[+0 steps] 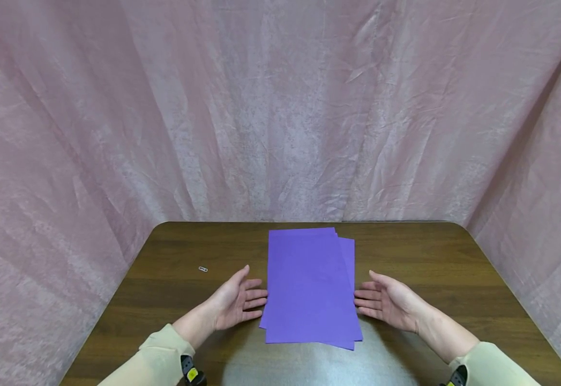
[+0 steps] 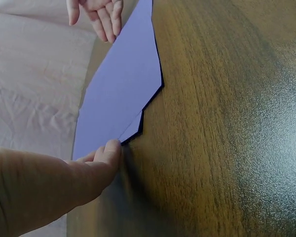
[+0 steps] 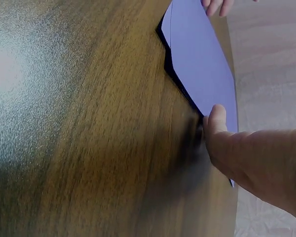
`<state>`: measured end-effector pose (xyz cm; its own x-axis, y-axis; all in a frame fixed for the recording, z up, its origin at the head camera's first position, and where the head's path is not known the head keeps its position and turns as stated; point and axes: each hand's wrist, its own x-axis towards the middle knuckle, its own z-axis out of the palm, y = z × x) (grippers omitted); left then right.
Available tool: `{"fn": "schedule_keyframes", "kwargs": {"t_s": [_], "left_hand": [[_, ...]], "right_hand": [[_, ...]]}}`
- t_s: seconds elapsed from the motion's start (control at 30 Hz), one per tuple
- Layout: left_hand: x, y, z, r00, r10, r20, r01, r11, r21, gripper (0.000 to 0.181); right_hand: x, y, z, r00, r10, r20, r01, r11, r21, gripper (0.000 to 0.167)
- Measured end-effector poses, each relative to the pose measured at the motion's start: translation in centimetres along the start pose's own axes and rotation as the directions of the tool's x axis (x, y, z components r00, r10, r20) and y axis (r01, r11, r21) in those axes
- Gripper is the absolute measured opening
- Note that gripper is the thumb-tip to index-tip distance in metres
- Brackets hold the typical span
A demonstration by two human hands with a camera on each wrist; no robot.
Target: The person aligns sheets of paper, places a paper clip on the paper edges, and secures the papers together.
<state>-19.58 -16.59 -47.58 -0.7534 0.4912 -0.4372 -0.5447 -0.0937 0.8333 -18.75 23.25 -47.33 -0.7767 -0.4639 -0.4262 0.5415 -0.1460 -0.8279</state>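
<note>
Several purple sheets of paper (image 1: 309,289) lie in a loose, uneven stack on the wooden table, their corners fanned out at the top right and bottom. My left hand (image 1: 238,301) is at the stack's left edge, fingers extended and palm facing inward, with the fingertips at the paper. On the opposite side my right hand (image 1: 392,301) mirrors it, its straight fingertips at the right edge. Both wrist views show the purple sheets (image 2: 121,79) beside the fingers; whether the fingertips press on the paper is hard to tell. Neither hand grips anything.
A small silver paper clip (image 1: 203,269) lies on the brown wooden table (image 1: 179,246), left of the stack and beyond my left hand. Pink curtains (image 1: 280,107) hang behind the table's far edge and along the sides.
</note>
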Motion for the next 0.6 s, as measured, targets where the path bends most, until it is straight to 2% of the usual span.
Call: {"fn": "schedule_keyframes", "kwargs": {"t_s": [0.3, 0.6], "left_hand": [[0.22, -0.26, -0.18, 1.0, 0.002, -0.025, -0.003, 1.0, -0.018, 0.081], [0.37, -0.36, -0.21, 1.0, -0.01, -0.025, 0.008, 0.996, -0.092, 0.08]], "right_hand": [[0.14, -0.01, 0.56, 0.998, 0.009, -0.064, -0.01, 1.0, -0.01, 0.081], [0.16, -0.16, 0.68, 0.996, 0.018, -0.091, -0.021, 0.999, -0.025, 0.078]]}}
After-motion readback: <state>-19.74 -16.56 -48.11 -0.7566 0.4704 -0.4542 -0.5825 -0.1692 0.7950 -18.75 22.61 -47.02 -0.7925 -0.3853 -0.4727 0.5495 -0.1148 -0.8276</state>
